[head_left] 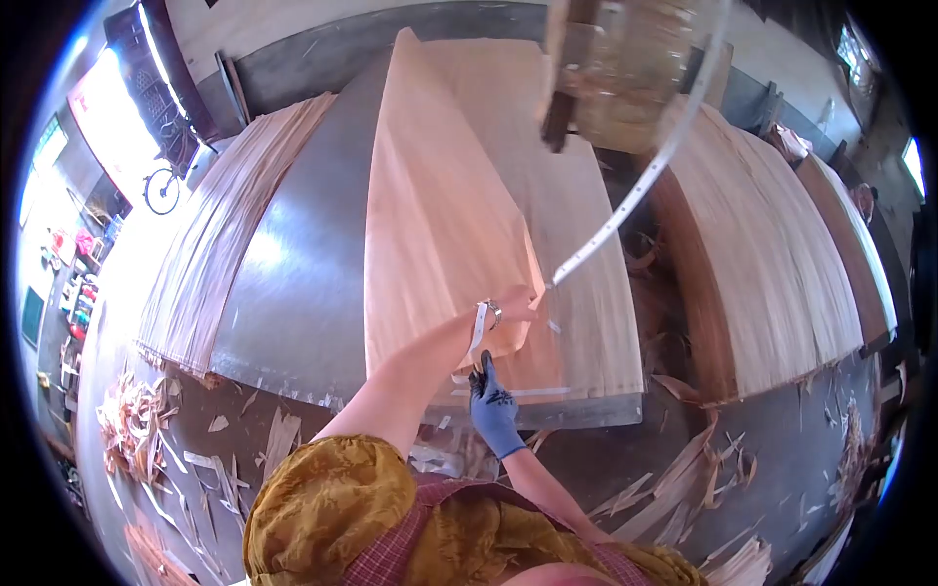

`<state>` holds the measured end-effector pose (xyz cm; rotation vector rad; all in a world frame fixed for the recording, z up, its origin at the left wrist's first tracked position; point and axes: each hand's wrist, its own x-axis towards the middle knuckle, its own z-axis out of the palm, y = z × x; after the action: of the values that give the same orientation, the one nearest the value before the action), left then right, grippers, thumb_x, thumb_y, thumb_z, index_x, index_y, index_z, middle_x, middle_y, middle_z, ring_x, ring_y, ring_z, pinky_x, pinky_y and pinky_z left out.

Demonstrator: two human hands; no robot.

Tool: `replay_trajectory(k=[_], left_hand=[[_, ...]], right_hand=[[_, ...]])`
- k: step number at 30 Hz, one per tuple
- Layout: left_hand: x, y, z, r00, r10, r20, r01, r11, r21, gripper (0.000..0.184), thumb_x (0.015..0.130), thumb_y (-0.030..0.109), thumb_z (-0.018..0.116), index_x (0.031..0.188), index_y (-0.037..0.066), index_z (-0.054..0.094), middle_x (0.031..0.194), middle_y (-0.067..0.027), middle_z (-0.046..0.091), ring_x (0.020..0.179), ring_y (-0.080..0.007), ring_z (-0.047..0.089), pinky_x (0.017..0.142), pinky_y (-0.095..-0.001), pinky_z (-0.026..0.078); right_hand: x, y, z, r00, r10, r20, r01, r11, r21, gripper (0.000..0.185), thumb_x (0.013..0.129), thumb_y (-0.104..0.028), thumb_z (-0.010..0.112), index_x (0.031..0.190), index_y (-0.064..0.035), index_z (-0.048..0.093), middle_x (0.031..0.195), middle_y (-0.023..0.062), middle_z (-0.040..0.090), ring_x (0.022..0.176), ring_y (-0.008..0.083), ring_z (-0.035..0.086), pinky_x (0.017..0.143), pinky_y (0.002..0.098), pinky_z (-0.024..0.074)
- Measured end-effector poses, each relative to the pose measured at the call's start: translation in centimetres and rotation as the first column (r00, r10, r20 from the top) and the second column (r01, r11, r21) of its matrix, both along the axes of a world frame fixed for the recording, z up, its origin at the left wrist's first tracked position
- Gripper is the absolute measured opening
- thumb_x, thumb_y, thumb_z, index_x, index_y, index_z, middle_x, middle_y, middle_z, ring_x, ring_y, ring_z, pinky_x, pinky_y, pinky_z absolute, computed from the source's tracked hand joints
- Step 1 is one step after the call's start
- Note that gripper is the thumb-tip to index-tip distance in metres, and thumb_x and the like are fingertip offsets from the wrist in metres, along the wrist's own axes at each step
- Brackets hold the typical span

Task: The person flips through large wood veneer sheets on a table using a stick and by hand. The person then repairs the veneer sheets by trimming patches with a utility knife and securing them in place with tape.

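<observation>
A thin wood veneer sheet (430, 195) lies folded over on a pale sheet stack (576, 234), its right edge lifted. My left hand (515, 301), bare with a metal watch at the wrist, is closed at this lifted edge; its fingertips are partly hidden. A white perforated tape (635, 200) hangs from the upper right and ends close to those fingers. Nearer my body, my right hand (495, 408) wears a blue glove with dark fingertips. It pinches the lower end of a short piece of perforated tape (478, 328) beside my left wrist.
A shiny metal tabletop (283, 264) extends left of the sheet, with a veneer stack (230, 234) beyond it. More veneer stacks (772, 264) stand at right. A blurred wooden fixture (625, 78) hangs overhead. Veneer scraps (137, 425) litter the floor.
</observation>
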<state>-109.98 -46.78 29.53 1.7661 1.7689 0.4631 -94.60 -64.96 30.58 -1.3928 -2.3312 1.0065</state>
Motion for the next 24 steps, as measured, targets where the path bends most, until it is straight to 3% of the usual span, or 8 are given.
replay_trajectory(k=[5, 8, 10, 11, 15, 17, 19, 24], left_hand=[[2.4, 0.1, 1.9, 0.964, -0.077, 0.254, 0.085, 0.996, -0.021, 0.036, 0.075, 0.034, 0.075, 0.084, 0.002, 0.061, 0.069, -0.0083, 0.061, 0.059, -0.0169, 0.06, 0.063, -0.0301, 0.051], [4.6, -0.7, 6.0, 0.985, -0.101, 0.138, 0.127, 0.972, -0.199, 0.033, 0.086, 0.03, 0.067, 0.103, 0.002, 0.063, 0.081, -0.0073, 0.065, 0.072, -0.0142, 0.063, 0.073, -0.0279, 0.053], [7.4, -2.7, 8.0, 0.859, -0.184, 0.478, 0.22, 0.975, -0.02, 0.035, 0.092, 0.029, 0.061, 0.115, 0.002, 0.059, 0.092, -0.0075, 0.066, 0.083, -0.0142, 0.063, 0.08, -0.029, 0.052], [9.0, -3.9, 9.5, 0.752, -0.237, 0.615, 0.24, 0.968, 0.08, 0.036, 0.095, 0.028, 0.058, 0.121, 0.003, 0.058, 0.097, -0.0076, 0.066, 0.089, -0.0142, 0.064, 0.083, -0.0295, 0.051], [16.6, -7.8, 17.5, 0.61, -0.17, 0.774, 0.411, 0.903, -0.126, 0.04, 0.099, 0.026, 0.052, 0.131, 0.003, 0.052, 0.105, -0.0053, 0.065, 0.099, -0.0132, 0.061, 0.088, -0.0283, 0.048], [20.4, -7.8, 16.7, 0.591, -0.192, 0.784, 0.464, 0.875, -0.136, 0.04, 0.099, 0.026, 0.052, 0.132, 0.003, 0.051, 0.107, -0.0053, 0.065, 0.099, -0.0129, 0.061, 0.088, -0.0278, 0.048], [24.9, -7.1, 14.5, 0.62, -0.19, 0.762, 0.457, 0.876, -0.153, 0.04, 0.099, 0.024, 0.052, 0.133, 0.002, 0.051, 0.108, -0.0054, 0.065, 0.1, -0.0124, 0.061, 0.088, -0.028, 0.048], [36.7, -4.7, 8.8, 0.582, 0.238, 0.778, 0.276, 0.842, -0.464, 0.046, 0.095, 0.033, 0.059, 0.128, 0.003, 0.053, 0.108, -0.0068, 0.065, 0.096, -0.0136, 0.062, 0.083, -0.0269, 0.05]], right_hand=[[-1.6, 4.4, -4.6, 0.915, -0.079, -0.397, 0.081, 0.997, -0.012, 0.048, 0.096, -0.037, 0.053, 0.14, -0.0193, 0.044, 0.089, 0.0174, 0.069, 0.074, 0.0342, 0.066, 0.064, 0.0446, 0.0508], [-0.4, 5.9, -6.3, 0.786, -0.279, -0.552, 0.057, 0.921, -0.385, 0.039, 0.094, -0.031, 0.059, 0.13, -0.0155, 0.052, 0.081, 0.0059, 0.067, 0.062, 0.0177, 0.062, 0.054, 0.0292, 0.0495], [2.6, 6.9, -0.9, 0.807, -0.432, -0.403, -0.016, 0.666, -0.746, 0.034, 0.094, -0.03, 0.06, 0.123, -0.0133, 0.055, 0.076, 0.0012, 0.062, 0.056, 0.009, 0.056, 0.048, 0.022, 0.0453], [3.8, 7.7, -0.5, 0.768, -0.473, -0.432, -0.039, 0.638, -0.769, 0.027, 0.094, -0.029, 0.06, 0.116, -0.0139, 0.055, 0.073, 0.0004, 0.059, 0.05, 0.009, 0.053, 0.044, 0.0238, 0.0432], [9.6, 13.9, -11.6, 0.383, -0.504, -0.774, -0.212, 0.768, -0.605, 0.03, 0.094, -0.026, 0.061, 0.118, -0.0112, 0.055, 0.076, -0.0014, 0.06, 0.055, 0.0085, 0.054, 0.05, 0.0237, 0.0448], [16.7, 16.3, -8.3, 0.283, -0.597, -0.751, -0.493, 0.581, -0.648, 0.025, 0.095, -0.024, 0.061, 0.115, -0.0096, 0.058, 0.08, -0.0005, 0.062, 0.065, 0.01, 0.057, 0.058, 0.0232, 0.0478], [22.3, 19.3, -0.8, 0.513, -0.584, -0.629, -0.058, 0.707, -0.705, 0.022, 0.095, -0.024, 0.061, 0.111, -0.0107, 0.062, 0.08, -0.0013, 0.063, 0.065, 0.0105, 0.058, 0.058, 0.0222, 0.0478], [39.9, 27.0, 5.1, 0.593, -0.663, -0.456, 0.088, 0.617, -0.782, 0.023, 0.087, -0.04, 0.068, 0.09, -0.0185, 0.059, 0.06, -0.0016, 0.054, 0.042, 0.0093, 0.047, 0.037, 0.0248, 0.0355]])
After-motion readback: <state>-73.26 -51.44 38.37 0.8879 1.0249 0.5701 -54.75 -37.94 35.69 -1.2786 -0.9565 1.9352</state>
